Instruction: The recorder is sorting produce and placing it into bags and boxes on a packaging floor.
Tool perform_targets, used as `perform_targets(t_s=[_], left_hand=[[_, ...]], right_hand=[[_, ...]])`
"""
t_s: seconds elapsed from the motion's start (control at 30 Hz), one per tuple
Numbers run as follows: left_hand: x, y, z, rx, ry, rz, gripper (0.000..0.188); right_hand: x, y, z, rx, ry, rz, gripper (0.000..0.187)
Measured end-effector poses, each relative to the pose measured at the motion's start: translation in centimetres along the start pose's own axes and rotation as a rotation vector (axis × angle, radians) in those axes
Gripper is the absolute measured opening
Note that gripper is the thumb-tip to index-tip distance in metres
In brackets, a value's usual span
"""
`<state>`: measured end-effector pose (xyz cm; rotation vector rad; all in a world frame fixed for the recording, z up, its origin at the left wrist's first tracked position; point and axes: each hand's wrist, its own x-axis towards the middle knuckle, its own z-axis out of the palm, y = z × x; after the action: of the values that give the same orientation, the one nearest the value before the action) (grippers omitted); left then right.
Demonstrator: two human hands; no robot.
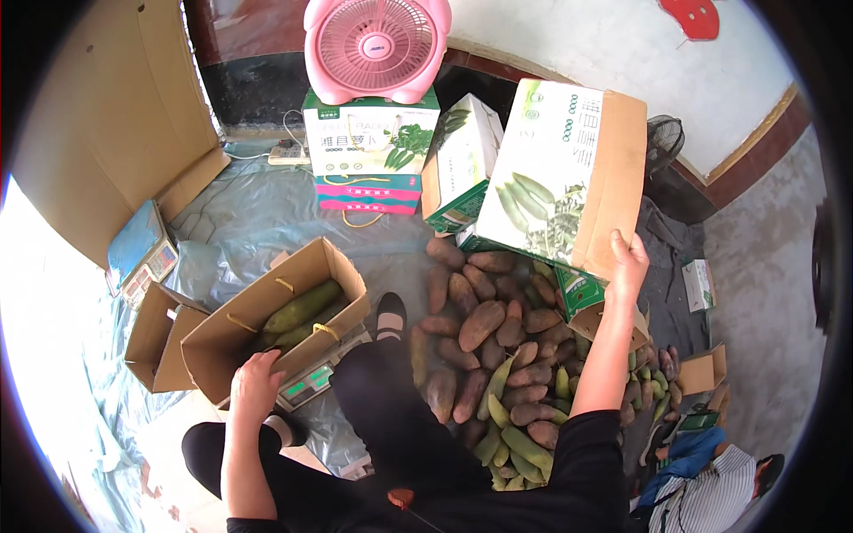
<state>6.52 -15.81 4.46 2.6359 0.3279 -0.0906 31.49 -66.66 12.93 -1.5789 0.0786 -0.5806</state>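
My right hand [627,265] is closed on the lower right edge of a white and brown printed carton [569,169], its thumb on the front face. The carton is raised and tilted above the heap. At the left, an open cardboard box [342,275] with yellow cord handles holds long green radishes [304,306]. Fingers of my left hand [254,388] close over this box's near rim; their tips are partly hidden. Under the box shows a digital scale [309,384] with a lit green display. A heap of mud-brown radishes [482,325] and greener ones [526,449] lies right of my knee.
A pink fan [377,49] stands on stacked gift cartons [371,142] at the back. Another carton [464,160] leans beside them. A blue-topped scale [140,240] and a smaller open box [164,342] lie left. Another person [711,489] is at the lower right.
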Motion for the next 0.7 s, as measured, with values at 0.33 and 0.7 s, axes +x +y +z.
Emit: perform_targets(t_s=[0.33, 0.7], left_hand=[[-0.4, -0.4, 0.2, -0.012, 0.001, -0.008, 0.038], [-0.1, -0.5, 0.7, -0.012, -0.013, 0.026, 0.039]], right_hand=[[3.6, 2.3, 1.9, 0.255, -0.106, 0.283, 0.038], [9.1, 8.9, 7.3, -0.174, 0.073, 0.079, 0.052]])
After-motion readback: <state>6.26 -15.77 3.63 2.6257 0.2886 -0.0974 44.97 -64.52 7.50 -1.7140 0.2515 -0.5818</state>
